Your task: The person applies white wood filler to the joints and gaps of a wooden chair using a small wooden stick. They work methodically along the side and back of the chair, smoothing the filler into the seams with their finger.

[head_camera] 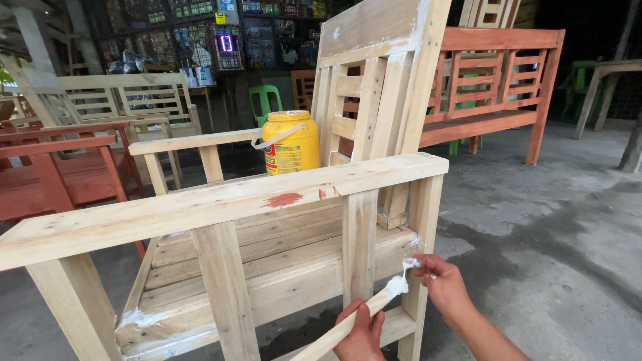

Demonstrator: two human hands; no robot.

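An unpainted wooden armchair (pixel 267 194) fills the view, seen from its side. My left hand (pixel 361 334) grips a flat wooden stick (pixel 334 331) low at the frame's bottom; the stick's tip carries a blob of white putty (pixel 397 286). My right hand (pixel 441 284) is beside the chair's rear side post (pixel 422 227), its fingertips smeared white and pressing putty at the joint near the seat rail. White putty patches show on the lower front leg (pixel 137 317) and the backrest. A yellow tub (pixel 290 142) with a white handle sits on the seat, behind the near armrest.
Red-stained benches stand at the left (pixel 60 167) and back right (pixel 498 87). Unpainted bench frames (pixel 127 100) and a green plastic chair (pixel 266 100) stand behind. Shop shelves line the far wall. Grey concrete floor (pixel 548 234) stretches to the right.
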